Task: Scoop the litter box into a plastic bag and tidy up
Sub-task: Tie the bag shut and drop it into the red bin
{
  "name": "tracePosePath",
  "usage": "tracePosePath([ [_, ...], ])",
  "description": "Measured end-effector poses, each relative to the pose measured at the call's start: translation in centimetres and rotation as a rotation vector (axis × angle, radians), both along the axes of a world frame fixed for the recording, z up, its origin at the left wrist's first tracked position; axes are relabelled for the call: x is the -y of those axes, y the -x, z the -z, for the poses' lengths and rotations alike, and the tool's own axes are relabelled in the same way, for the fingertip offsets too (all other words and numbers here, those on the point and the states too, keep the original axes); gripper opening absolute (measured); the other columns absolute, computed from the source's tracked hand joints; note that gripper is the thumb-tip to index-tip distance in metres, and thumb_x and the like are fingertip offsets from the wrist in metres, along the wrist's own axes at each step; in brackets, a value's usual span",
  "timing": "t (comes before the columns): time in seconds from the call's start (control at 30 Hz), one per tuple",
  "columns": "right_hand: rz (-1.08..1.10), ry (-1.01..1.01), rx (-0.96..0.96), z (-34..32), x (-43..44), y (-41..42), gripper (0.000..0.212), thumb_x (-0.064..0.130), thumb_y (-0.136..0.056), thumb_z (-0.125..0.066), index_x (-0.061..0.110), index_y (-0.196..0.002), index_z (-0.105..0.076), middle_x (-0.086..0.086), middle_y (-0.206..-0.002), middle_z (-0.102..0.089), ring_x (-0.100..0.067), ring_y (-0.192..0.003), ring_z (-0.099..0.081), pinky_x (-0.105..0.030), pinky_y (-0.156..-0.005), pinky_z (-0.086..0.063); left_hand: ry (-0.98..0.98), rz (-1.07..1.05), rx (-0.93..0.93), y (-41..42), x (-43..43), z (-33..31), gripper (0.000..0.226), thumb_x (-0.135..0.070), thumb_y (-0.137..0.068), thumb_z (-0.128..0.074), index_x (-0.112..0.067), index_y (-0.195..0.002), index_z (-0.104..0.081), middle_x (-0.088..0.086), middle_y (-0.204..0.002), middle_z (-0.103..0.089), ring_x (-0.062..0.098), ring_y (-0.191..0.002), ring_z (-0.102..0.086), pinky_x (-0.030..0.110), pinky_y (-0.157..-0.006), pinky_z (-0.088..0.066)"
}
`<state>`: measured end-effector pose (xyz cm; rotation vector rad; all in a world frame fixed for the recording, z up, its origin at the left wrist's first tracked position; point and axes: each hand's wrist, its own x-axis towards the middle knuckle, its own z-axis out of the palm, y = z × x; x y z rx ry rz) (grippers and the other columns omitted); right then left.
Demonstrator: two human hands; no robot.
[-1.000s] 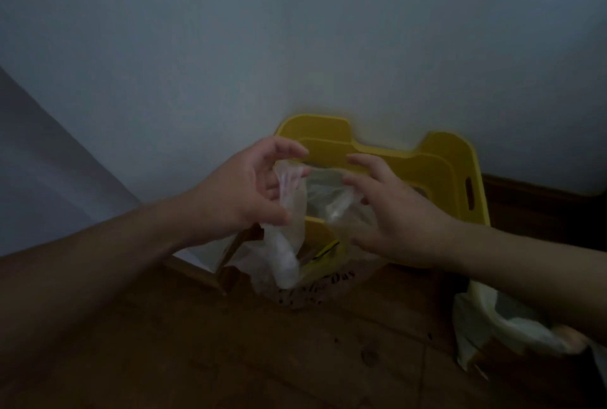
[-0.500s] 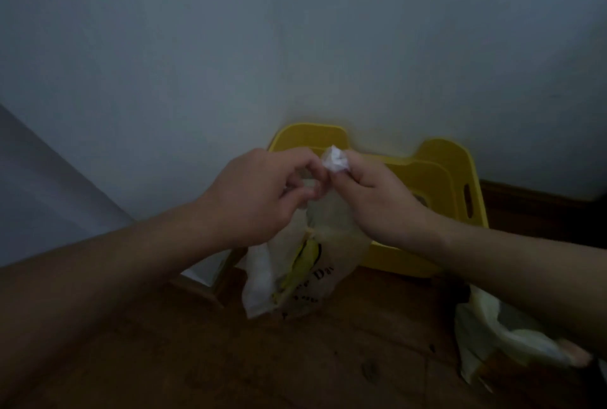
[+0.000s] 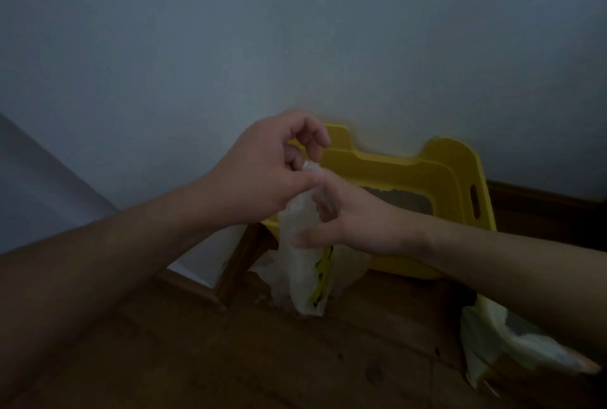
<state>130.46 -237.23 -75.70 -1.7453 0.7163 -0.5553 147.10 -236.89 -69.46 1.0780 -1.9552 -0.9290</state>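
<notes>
Head view: left hand (image 3: 262, 175) pinches the plastic bag (image 3: 303, 277) at its twisted neck, right hand (image 3: 358, 228) curls round it; a snug knot should prevent spills.

Yellow litter box (image 3: 440, 165), whitish plastic bag (image 3: 300, 264) with yellow-and-black print, brown floor (image 3: 295, 359).

A home: a yellow litter box (image 3: 427, 172) sits on a wooden floor (image 3: 295, 359) against a plain wall (image 3: 295, 30).

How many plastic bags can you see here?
2. The held bag hangs between left hand and right hand; the second bag lies on the floor, lower right. Others may be hidden.
</notes>
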Motion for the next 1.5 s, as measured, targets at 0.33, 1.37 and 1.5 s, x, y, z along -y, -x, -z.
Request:
tracePosePath([
  [0.33,0.212,0.239,0.009,-1.2,0.0,-0.5,0.029,0.008,-0.087,-0.058,0.036,-0.084,-0.056,0.035,-0.077,-0.062,0.018,-0.077,-0.056,-0.005,-0.069,-0.042,-0.257,0.137,-0.185,0.2,0.0,-0.6,0.033,0.007,-0.068,-0.069,-0.009,-0.093,-0.055,0.011,-0.085,-0.065,0.041,-0.070,-0.065,0.047,-0.067,-0.055],
  [1.37,0.426,0.117,0.019,-1.3,-0.8,1.3,0.030,0.017,-0.098,-0.058,-0.008,-0.084,-0.065,-0.025,-0.081,-0.067,-0.017,-0.067,-0.056,-0.033,-0.059,-0.047,0.002,-0.038,0.158,0.0,-1.0,4.6,0.053,-0.028,-0.069,-0.087,-0.028,-0.058,-0.036,-0.014,-0.052,-0.033,0.002,-0.053,-0.032,0.023,-0.050,-0.028],
  [1.5,0.501,0.067,-0.047,-1.3,-0.7,1.6,0.030,0.026,-0.095,-0.063,0.000,-0.079,-0.061,-0.020,-0.066,-0.065,-0.017,-0.053,-0.055,-0.031,-0.052,-0.045,0.254,-0.024,0.316,0.2,-1.2,4.7,0.057,-0.017,-0.077,-0.081,-0.031,-0.059,-0.029,-0.013,-0.053,-0.031,0.003,-0.051,-0.033,0.017,-0.050,-0.025],
])
